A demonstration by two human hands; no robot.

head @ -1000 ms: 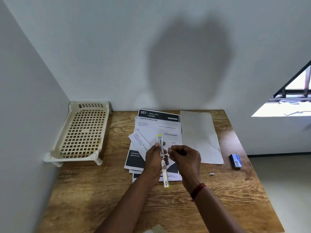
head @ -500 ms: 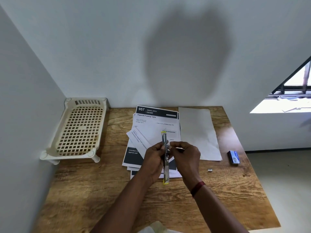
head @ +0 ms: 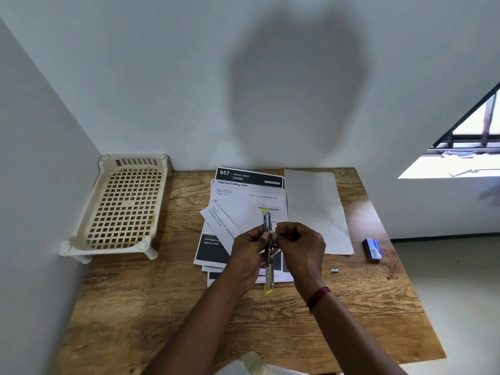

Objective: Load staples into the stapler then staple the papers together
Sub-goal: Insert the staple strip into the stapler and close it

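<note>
Centrally, hands (head: pixel 273 247) grip stapler (head: pixel 267 255), basket (head: pixel 121 209) empty

One stapler (head: pixel 267 255), one staple box (head: pixel 373 248), one tray (head: pixel 121 207), two hands (head: pixel 247 254), several papers (head: pixel 243 201).

The counter (head: pixel 351 320) is showing brown wood grain. The tray (head: pixel 81 247) is looking cream with a square-grid lattice. The papers (head: pixel 243 204) are showing white with black bands; the stapler (head: pixel 268 269) is gleaming silver with yellow tips, the small box (head: pixel 373 248) blue.
</note>
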